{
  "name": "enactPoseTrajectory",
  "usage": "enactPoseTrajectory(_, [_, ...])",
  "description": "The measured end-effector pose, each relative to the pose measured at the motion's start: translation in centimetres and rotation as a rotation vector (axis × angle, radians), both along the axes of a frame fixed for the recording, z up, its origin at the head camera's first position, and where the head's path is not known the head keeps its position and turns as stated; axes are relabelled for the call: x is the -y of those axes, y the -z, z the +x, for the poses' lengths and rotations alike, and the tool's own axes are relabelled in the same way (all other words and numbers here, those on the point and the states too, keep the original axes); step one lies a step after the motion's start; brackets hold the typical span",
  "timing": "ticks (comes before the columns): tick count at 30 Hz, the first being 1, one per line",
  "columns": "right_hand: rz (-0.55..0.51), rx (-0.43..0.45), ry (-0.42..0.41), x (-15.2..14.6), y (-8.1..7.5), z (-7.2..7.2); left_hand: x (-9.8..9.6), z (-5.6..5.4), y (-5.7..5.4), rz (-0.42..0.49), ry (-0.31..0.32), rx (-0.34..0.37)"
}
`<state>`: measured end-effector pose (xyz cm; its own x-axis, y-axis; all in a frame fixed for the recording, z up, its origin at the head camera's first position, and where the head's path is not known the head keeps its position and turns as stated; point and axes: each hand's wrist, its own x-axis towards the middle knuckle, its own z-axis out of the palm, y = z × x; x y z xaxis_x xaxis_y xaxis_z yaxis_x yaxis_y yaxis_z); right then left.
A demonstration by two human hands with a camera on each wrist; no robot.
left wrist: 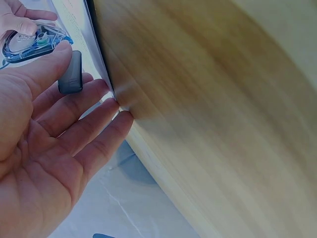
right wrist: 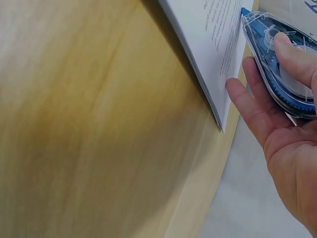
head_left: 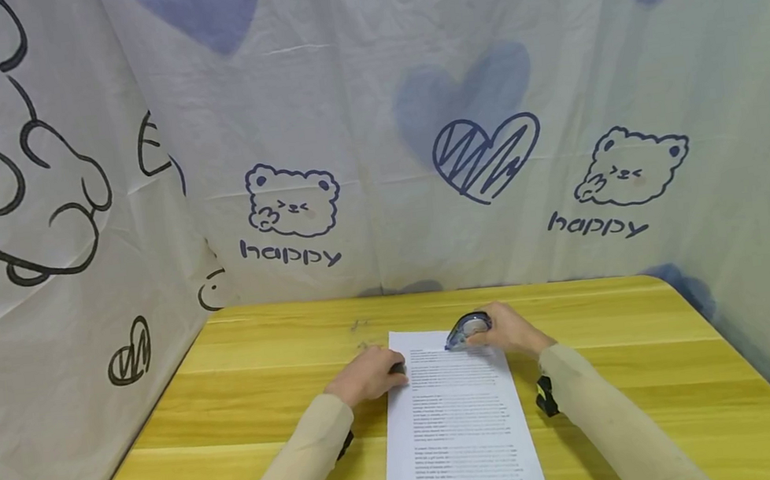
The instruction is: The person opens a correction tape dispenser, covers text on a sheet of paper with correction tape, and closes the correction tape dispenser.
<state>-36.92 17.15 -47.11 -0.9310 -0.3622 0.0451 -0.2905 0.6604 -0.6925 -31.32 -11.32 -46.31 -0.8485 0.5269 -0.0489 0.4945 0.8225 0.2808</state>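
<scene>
A stack of printed paper [head_left: 462,453] lies on the table, its far end between both hands. My right hand [head_left: 512,328] grips a clear blue correction tape [right wrist: 270,57] between thumb and fingers. Its blue tip is at the upper lines of text; in the right wrist view other fingers rest by the paper's edge. My left hand [head_left: 366,375] is at the paper's left edge, fingertips touching it. Between that thumb and index finger it pinches a small dark grey piece [left wrist: 72,74], like a cap.
The yellow wood-grain table [head_left: 255,413] extends around the paper on both sides. A white curtain [head_left: 357,116] printed with hearts and bears hangs behind the table's far edge and along both sides. Dark wrist straps [head_left: 547,397] sit at the sleeves.
</scene>
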Motion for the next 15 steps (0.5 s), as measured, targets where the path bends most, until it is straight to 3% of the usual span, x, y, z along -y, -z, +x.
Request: enactPoseTrajectory(15, [-0.012,0.035,0.001,-0.56,0.21,-0.44,0.03,-0.25,0.32,0.002,0.000,-0.002])
